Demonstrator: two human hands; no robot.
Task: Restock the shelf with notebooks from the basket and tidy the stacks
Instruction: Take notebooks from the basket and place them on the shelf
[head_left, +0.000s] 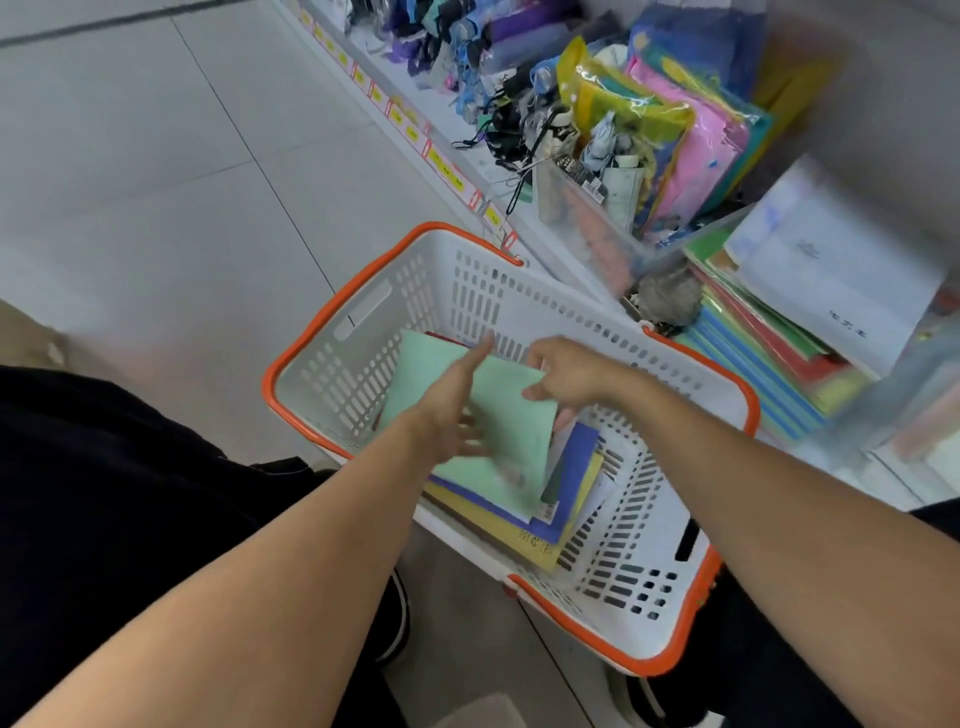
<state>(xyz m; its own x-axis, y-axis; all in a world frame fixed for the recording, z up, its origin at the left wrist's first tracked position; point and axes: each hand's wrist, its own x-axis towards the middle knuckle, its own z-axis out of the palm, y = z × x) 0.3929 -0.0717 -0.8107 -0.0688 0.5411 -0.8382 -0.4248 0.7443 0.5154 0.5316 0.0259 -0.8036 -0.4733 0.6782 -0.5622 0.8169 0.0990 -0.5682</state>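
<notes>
While both bare arms reached down into the white shopping basket (452, 291) with its orange rim, the left hand (457, 400) lay across the top pale green notebook (511, 415), its fingers straight and blurred, pointing toward the far wall of the basket; whether they pressed the cover or only hovered over it could not be told. The right hand (563, 376) pinched the far right edge of that same green notebook, thumb on the cover and fingers curled beneath the edge. The green notebook sat tilted on a loose pile inside the basket, above a blue notebook (576, 478) and a yellow notebook (524, 545) that fanned out toward the near right corner. The basket stood on the pale tiled floor (156, 182), just beside the low white shelf (524, 223), between the person's dark-clothed legs. On that shelf to the right lay a slanting stack of coloured notebooks (769, 364), with a white booklet (831, 270) resting on top. Further back stood a clear plastic bin (587, 223), bright packaged folders (691, 135), and a tangle of dark folding umbrellas (498, 104). Yellow price labels (447, 169) ran along the shelf's front edge.
</notes>
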